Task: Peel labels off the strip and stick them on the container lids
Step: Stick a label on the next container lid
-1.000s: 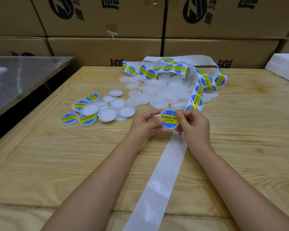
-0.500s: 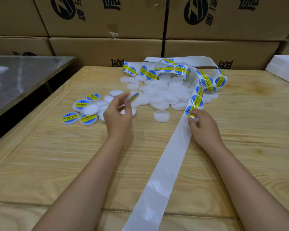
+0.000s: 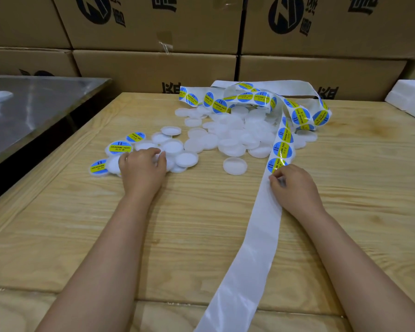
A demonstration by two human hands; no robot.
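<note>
- Left hand (image 3: 143, 164) is down, palm-first, on the small cluster of lids (image 3: 186, 159) left of centre, fingers bent over them; whether it actually grips one, I cannot tell.
- Beside that hand, three labelled lids (image 3: 119, 147) lie face up, blue and yellow.
- Right hand (image 3: 294, 185), right of centre, has curled fingers pinching the strip (image 3: 256, 236) at the lower edge of the nearest label (image 3: 277, 164).
- The strip runs bare and white from the bottom edge up the wooden counter (image 3: 82, 236), then loops, full of labels, over the blank-lid heap (image 3: 235, 137) at upper centre.
- One lone lid (image 3: 234, 166) lies between the hands (rim up, unlabelled).
- Cardboard boxes (image 3: 153, 65) wall off the top of the frame.
</note>
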